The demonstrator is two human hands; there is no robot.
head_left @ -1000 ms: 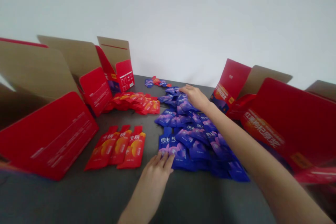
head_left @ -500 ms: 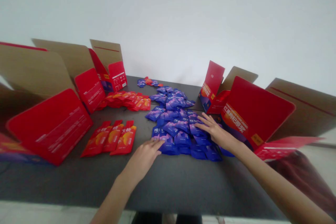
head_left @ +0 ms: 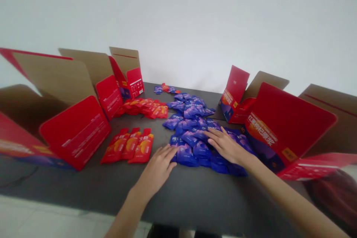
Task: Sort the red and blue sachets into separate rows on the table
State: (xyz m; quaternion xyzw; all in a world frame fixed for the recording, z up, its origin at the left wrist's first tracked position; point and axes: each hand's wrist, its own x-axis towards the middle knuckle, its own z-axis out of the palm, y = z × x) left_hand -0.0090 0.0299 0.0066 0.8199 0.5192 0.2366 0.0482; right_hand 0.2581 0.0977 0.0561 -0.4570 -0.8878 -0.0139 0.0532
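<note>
A heap of blue-purple foil pouches (head_left: pixel 202 149) lies in the middle of the dark table (head_left: pixel 195 197). My right hand (head_left: pixel 224 144) rests palm down on top of the heap, its fingers stretched out over several pouches. At the heap's near left corner is my left hand (head_left: pixel 159 165), fingers extended, the tips touching or covering the edge of a blue pouch. Neither hand is wrapped round a pouch. Just left of that hand, three red pouches (head_left: pixel 141 147) with orange print lie side by side in a slightly overlapping row.
Open red cartons (head_left: pixel 75 130) with brown inner flaps stand along the left. More open cartons (head_left: pixel 262 126) line the right. Behind the row lies a pile of red pouches (head_left: pixel 145 107). A few mixed small pouches (head_left: pixel 166 88) sit near the white wall (head_left: pixel 178 26).
The view has turned slightly left, so everything sits further right. My right hand has moved inward over the blue heap. My left hand remains at the heap's near left corner.
</note>
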